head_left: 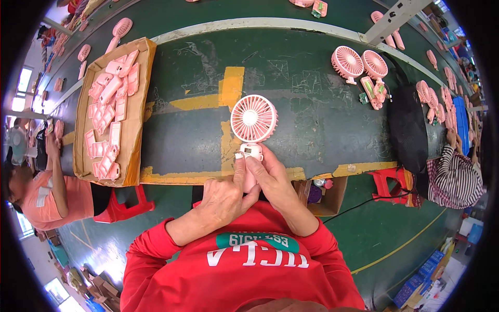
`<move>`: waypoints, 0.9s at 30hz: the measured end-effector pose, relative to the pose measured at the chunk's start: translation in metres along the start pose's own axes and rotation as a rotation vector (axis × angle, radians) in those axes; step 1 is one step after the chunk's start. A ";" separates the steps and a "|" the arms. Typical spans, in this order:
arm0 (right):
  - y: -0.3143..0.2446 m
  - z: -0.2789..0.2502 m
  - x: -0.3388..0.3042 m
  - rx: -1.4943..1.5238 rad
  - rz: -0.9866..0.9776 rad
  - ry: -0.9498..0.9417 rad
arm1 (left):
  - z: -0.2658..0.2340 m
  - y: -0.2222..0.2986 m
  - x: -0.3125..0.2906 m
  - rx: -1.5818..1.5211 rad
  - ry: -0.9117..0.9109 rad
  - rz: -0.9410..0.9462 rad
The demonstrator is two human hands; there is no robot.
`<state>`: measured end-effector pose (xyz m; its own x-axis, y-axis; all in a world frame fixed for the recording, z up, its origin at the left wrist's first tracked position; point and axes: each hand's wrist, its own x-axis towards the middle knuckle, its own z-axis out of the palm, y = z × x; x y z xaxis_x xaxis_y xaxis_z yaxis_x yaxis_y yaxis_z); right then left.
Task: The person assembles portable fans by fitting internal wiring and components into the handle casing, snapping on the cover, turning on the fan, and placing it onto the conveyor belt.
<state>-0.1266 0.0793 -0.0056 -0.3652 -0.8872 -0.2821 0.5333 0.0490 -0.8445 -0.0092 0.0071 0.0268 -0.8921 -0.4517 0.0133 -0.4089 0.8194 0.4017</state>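
A pink handheld fan is in front of me at the table's near edge, its round grille pointing away from me. A small dark display shows on the upper part of its handle. My right hand is closed round the handle, the thumb lying on the front just below the display. My left hand is closed at the handle's left side, with one digit pressed up near the display. The lower handle is mostly hidden by my fingers.
A cardboard tray of pink plastic casing parts stands at the left. Two fan heads with exposed green circuit boards lie at the far right. Beside them is a black cloth. A metal frame bar crosses behind. Co-workers sit on both sides.
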 end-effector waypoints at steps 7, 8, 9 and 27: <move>0.007 -0.001 -0.001 0.095 0.012 0.074 | 0.001 0.003 -0.003 0.005 0.023 0.016; 0.008 -0.003 -0.002 0.085 0.010 0.070 | -0.001 0.002 -0.004 -0.053 0.034 -0.014; 0.012 -0.006 -0.001 0.133 0.023 0.073 | -0.002 0.001 -0.004 -0.111 0.045 -0.043; -0.009 0.003 -0.010 0.206 -0.054 -0.076 | -0.006 -0.015 0.002 -1.131 -0.276 -0.329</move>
<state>-0.1254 0.0870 0.0059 -0.3429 -0.9185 -0.1968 0.6618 -0.0875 -0.7446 -0.0032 -0.0081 0.0260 -0.8445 -0.3769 -0.3805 -0.3475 -0.1551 0.9248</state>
